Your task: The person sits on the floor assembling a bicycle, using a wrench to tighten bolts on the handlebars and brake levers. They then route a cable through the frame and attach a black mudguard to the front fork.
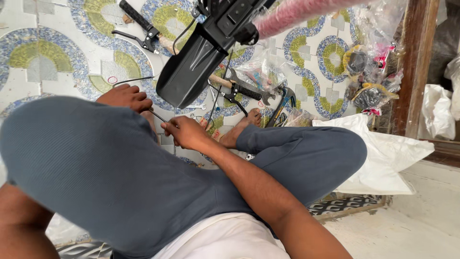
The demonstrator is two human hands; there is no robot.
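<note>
**Two hands working a thin cable low over the tiled floor**

Nearest to me, I am looking down over my own raised knee in grey trousers (96, 163), which is blocking much of what the hands are doing. My right hand (184, 132) is reaching across the leg with its fingers pinched narrowly around a thin dark cable (158, 115), gripping it close to its end so that it stays taut. My left hand (125, 97) is resting on top of the knee with the fingers curled under; I think it is closing on the other stretch of the same cable, but the knee is hiding the contact, so I cannot tell. The cable is sitting between the two hands, just above the knee and clear of the floor.

Just beyond the hands, my bare foot (242, 125) is lying on the patterned tile floor (52, 57), bracing the crossed leg. A black mudguard (191, 64) is hanging tilted over the work, its lower tip pointing down towards the hands, fixed to a frame above with a pink padded bar (297, 10).

On the floor past it, pliers (239, 88) and a hammer (220, 80) are lying within arm's reach, handy rather than put away. A black brake lever with grip (141, 29) is lying near the floor's far edge. To the right, by a wooden door frame (417, 62), clear plastic bags of parts (371, 72) are piled, and a white sack (383, 153) is spreading beside my other knee.
</note>
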